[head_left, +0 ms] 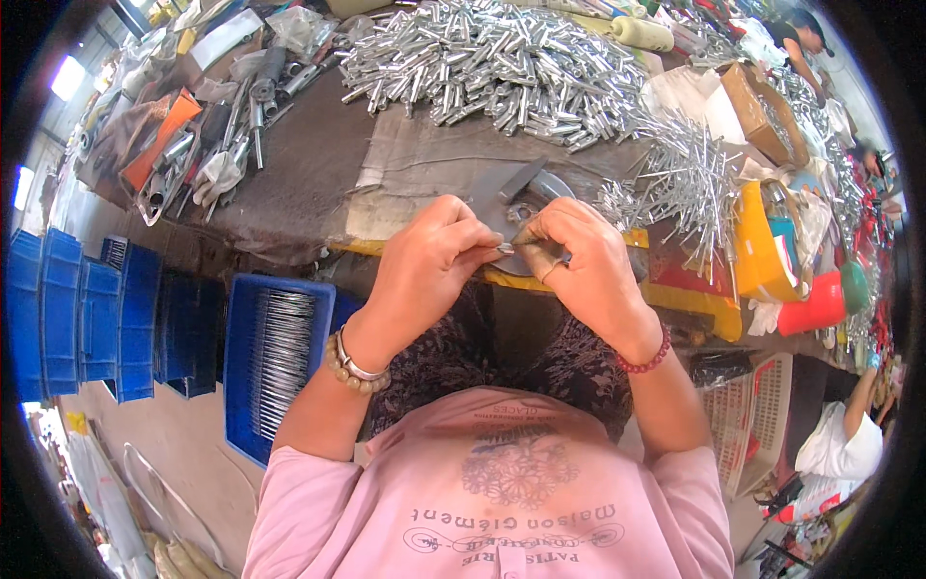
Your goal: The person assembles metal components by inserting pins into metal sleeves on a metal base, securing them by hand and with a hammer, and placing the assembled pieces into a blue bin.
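Note:
My left hand (434,253) is closed in a pinch at the table's front edge. A small shiny metal piece (504,248) shows at its fingertips; its kind is too small to tell. Close beside it, my right hand (586,265) has thumb and fingers drawn together, and what they grip is hidden behind them. Just beyond both hands lies a round grey metal disc (557,185), with a dark flat bar (522,180) across its top and a small nut-like part (522,212) near its middle.
Short metal tubes (492,72) are heaped at the back, thin metal rods (687,179) to the right. A yellow container (762,241) and a red one (815,304) stand at far right. A blue crate (231,376) of rods sits left, near stacked blue bins (99,314). Other people work at right.

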`<move>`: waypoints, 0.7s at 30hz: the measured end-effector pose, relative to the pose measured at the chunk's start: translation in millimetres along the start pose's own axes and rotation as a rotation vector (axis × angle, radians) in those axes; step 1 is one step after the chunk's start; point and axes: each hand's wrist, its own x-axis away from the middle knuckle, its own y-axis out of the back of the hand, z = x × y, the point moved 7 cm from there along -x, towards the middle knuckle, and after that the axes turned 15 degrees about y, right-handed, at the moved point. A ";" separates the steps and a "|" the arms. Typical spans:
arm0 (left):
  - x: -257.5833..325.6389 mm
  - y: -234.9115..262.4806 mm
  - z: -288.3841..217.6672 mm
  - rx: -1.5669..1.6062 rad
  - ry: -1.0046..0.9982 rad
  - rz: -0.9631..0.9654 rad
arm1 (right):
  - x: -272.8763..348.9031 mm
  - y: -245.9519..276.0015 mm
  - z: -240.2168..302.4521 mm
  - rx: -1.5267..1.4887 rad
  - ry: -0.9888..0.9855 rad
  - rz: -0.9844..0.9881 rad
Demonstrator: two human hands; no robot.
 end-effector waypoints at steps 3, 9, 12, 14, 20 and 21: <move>-0.5 -0.4 -1.3 -0.015 0.003 0.005 | -8.1 2.7 7.0 0.063 0.061 0.046; -1.9 -1.6 -2.0 -0.015 -0.025 -0.014 | -34.5 3.0 30.7 0.224 0.232 0.266; -2.4 -1.6 -0.1 0.024 -0.002 -0.012 | -30.7 4.4 29.4 0.230 0.224 0.314; -3.0 -1.5 3.3 0.043 0.032 0.002 | -23.0 8.2 25.1 0.204 0.196 0.323; -1.4 -2.8 1.4 0.089 0.018 0.035 | 15.9 34.5 -10.2 0.401 -0.081 0.156; -2.0 -2.8 3.6 0.083 0.028 0.041 | 16.9 35.0 -10.8 0.404 -0.086 0.153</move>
